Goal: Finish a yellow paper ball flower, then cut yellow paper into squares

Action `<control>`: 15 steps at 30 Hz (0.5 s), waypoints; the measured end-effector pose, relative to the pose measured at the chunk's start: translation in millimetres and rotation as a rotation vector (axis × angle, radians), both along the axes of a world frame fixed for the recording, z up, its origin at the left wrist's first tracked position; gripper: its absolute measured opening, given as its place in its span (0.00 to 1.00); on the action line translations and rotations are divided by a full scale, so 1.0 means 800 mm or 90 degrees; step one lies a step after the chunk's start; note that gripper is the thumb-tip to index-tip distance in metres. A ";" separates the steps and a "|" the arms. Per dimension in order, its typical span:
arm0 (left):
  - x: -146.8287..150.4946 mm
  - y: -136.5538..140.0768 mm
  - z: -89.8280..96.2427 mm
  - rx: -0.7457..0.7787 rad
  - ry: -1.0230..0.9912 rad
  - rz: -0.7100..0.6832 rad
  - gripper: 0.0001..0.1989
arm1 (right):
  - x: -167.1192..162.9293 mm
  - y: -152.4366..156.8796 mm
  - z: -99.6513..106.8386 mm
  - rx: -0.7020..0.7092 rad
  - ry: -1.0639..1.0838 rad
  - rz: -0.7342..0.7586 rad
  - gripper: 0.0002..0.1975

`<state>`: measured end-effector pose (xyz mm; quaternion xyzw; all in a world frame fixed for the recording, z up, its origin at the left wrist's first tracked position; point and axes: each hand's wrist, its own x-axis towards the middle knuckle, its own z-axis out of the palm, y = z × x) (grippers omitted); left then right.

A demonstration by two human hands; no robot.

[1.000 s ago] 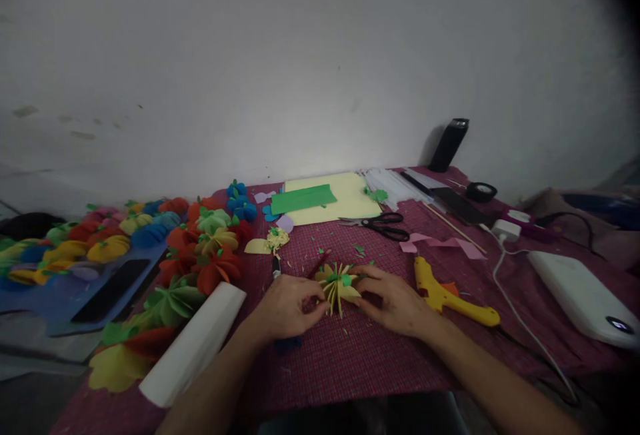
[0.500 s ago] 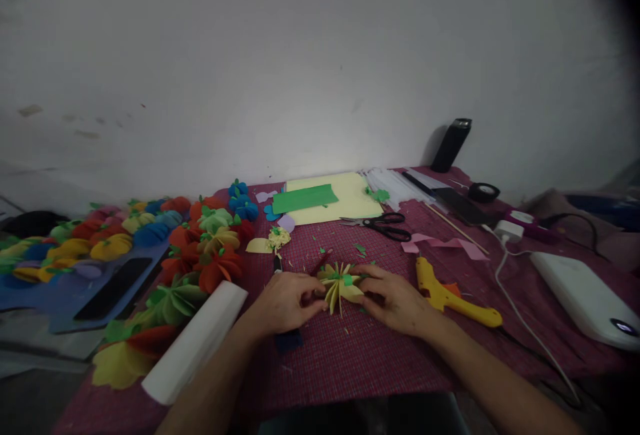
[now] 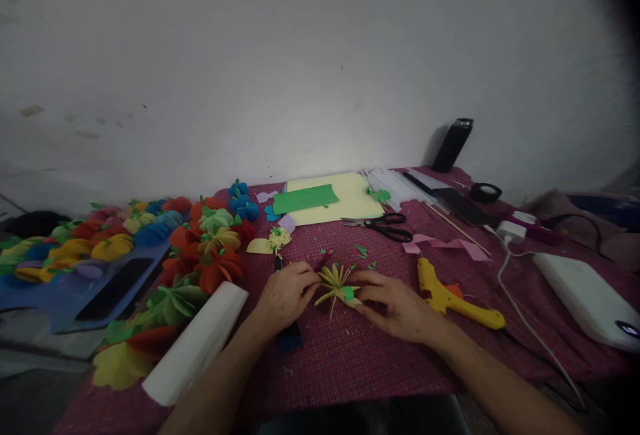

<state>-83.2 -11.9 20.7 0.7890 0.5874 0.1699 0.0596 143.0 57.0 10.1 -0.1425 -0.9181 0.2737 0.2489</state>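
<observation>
A yellow folded-paper pumpkin point(image 3: 336, 282) with a small green paper piece on its right side is held low over the cloth, its petals fanned out. My right hand point(image 3: 397, 305) grips the right edge beside the green piece between thumb and fingers. At the left petal tips, my left hand point(image 3: 287, 294) has its fingers drawn together on the paper; the exact pinch is partly hidden. Green paper scraps point(image 3: 362, 250) lie just behind. A dark, narrow tool point(image 3: 289, 338) is partly covered by my left hand.
Black-handled scissors point(image 3: 385, 222) lie behind the hands, near green paper point(image 3: 306, 199). A yellow glue gun point(image 3: 457, 302) and white power bank point(image 3: 583, 302) are to the right. Several colourful paper pumpkins point(image 3: 220, 268) and a white paper roll point(image 3: 197, 345) fill the left.
The pumpkin has turned slightly, so its petals show more edge-on and the green piece faces nearer me. My left hand has shifted up and its fingers have moved along the petals.
</observation>
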 end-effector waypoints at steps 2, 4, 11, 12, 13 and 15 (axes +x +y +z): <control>-0.001 0.001 -0.002 -0.006 -0.005 -0.002 0.10 | 0.000 -0.002 0.000 0.000 -0.016 0.016 0.06; -0.001 0.002 -0.003 -0.020 -0.001 -0.004 0.10 | 0.002 -0.003 0.000 0.009 -0.039 0.024 0.05; -0.001 0.005 -0.003 -0.044 -0.017 0.002 0.10 | 0.010 0.002 -0.004 0.016 -0.045 -0.039 0.11; -0.001 0.005 -0.004 -0.046 -0.020 0.003 0.10 | 0.010 0.004 -0.006 0.012 -0.039 -0.063 0.12; -0.001 0.006 -0.004 -0.047 -0.024 0.004 0.09 | 0.010 0.005 -0.007 0.006 -0.034 -0.090 0.13; -0.002 0.007 -0.004 -0.047 -0.027 0.005 0.09 | 0.010 0.007 -0.009 -0.002 -0.024 -0.139 0.12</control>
